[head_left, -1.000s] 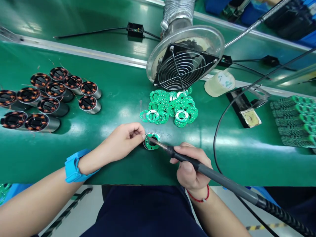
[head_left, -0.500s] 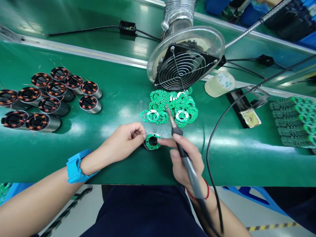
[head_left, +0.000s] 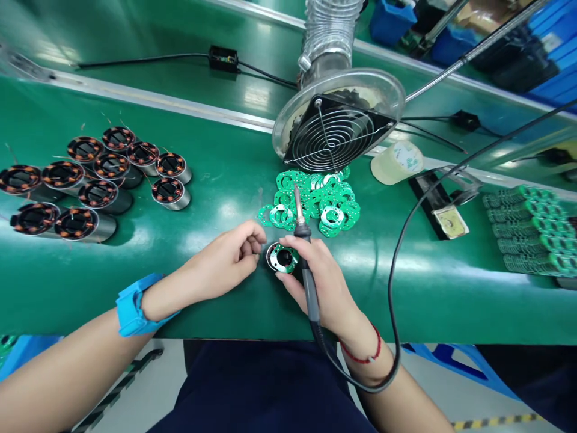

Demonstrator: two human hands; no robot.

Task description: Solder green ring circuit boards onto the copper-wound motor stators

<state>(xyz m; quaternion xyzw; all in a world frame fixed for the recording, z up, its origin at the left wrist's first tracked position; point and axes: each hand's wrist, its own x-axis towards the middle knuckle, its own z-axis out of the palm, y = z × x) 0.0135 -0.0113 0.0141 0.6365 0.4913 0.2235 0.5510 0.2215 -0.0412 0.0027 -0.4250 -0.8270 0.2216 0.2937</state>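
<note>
A small metal motor stator with a green ring board on top (head_left: 281,258) stands on the green belt between my hands. My left hand (head_left: 225,258) is curled, its pinched fingertips just left of the stator; I cannot make out anything in them. My right hand (head_left: 322,282) grips a soldering iron (head_left: 306,264) upright, tip pointing away, while its fingers wrap the stator's right side. A pile of loose green ring boards (head_left: 313,201) lies just beyond.
Several wound stators (head_left: 90,180) lie at the left. A fume extractor fan with a hose (head_left: 336,126) stands behind the pile. A tape roll (head_left: 396,162), an iron stand with a sponge (head_left: 446,219), and rows of finished parts (head_left: 527,231) sit to the right.
The soldering iron swung from lying across the stator to standing upright with its tip pointing away. My right hand moved in and took hold of the stator's right side.
</note>
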